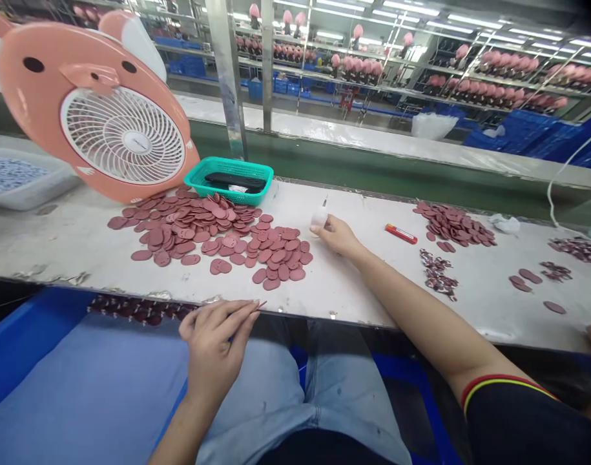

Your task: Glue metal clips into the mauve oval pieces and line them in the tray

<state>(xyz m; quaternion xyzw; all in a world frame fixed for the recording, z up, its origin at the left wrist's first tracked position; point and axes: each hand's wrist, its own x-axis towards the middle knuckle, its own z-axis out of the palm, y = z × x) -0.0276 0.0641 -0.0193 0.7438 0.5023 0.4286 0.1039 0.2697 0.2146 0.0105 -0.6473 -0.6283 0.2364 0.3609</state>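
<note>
My right hand [338,236] rests on the white workbench [314,303], shut around a small white squeeze bottle [319,218] with a thin metal nozzle. Just left of that hand lies a heap of flat mauve oval pieces [203,232], many overlapping. My left hand [212,342] sits at the bench's front edge, above my lap, pinching a thin dark pointed stick [259,306]. A smaller heap of the same pieces [453,223] lies to the right, beyond my right forearm.
A green plastic basket [256,182] holding a black object stands behind the heap, beside a pink fan [123,110]. A red-orange lighter [400,234] lies on the bench. A grey tray [14,177] sits at left. Shelves of pink items and blue crates stand behind.
</note>
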